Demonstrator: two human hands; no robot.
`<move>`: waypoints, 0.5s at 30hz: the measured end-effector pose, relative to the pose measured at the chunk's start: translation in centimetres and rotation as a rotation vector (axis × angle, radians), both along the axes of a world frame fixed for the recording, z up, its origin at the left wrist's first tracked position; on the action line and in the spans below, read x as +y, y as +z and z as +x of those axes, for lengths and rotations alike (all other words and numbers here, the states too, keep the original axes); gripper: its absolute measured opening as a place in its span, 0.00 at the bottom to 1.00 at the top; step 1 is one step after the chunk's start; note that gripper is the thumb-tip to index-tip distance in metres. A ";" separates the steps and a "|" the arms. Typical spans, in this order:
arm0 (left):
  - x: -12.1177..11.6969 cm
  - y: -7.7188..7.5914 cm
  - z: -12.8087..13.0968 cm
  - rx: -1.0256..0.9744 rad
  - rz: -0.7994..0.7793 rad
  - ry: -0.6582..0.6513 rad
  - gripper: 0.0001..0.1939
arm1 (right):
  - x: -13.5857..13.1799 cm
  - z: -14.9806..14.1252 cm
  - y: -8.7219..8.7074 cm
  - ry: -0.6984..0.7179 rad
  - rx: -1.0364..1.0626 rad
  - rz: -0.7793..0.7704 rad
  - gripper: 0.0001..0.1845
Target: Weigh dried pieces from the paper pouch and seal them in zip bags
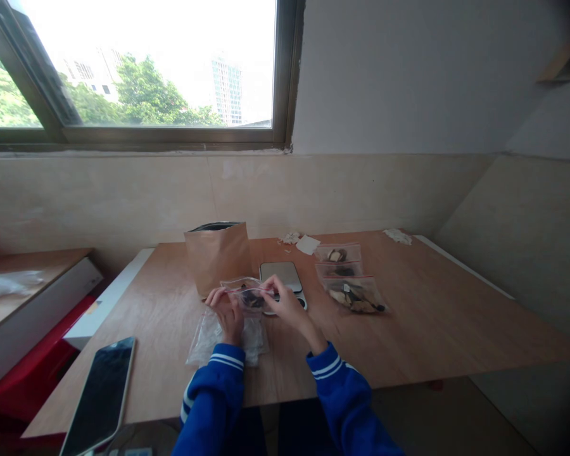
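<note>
Both my hands hold a small clear zip bag [249,292] with dark pieces inside, just above the wooden table [432,323]. My left hand [227,310] pinches the bag's left top edge. My right hand [285,303] pinches its right top edge. Under my hands lies a stack of empty clear bags [204,339]. Right behind the held bag sits a small digital scale [281,274]. A brown paper pouch [218,253] stands open to the left of the scale.
Three filled zip bags [349,278] lie in a row right of the scale. A tablet [102,392] rests at the table's near left corner. Paper scraps [301,242] and a crumpled tissue [398,236] lie by the wall. A lower side bench [28,278] stands at left.
</note>
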State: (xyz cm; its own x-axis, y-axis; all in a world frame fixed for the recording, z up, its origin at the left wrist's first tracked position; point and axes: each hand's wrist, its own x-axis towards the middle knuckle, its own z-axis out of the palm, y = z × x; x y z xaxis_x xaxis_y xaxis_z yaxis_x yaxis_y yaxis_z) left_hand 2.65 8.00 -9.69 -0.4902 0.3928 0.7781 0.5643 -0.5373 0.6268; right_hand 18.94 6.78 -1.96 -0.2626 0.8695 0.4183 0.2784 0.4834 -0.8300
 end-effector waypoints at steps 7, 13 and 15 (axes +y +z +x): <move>-0.2 1.0 -0.1 -0.063 -0.295 -0.246 0.17 | 0.7 1.6 -2.2 -0.107 0.400 -0.149 0.21; -1.1 1.0 0.2 0.006 -0.431 -0.562 0.15 | 0.5 1.9 -4.5 -0.109 0.440 -0.193 0.23; -1.0 0.8 0.2 -0.022 -0.443 -0.543 0.15 | 0.5 2.1 -5.0 -0.083 0.463 -0.252 0.25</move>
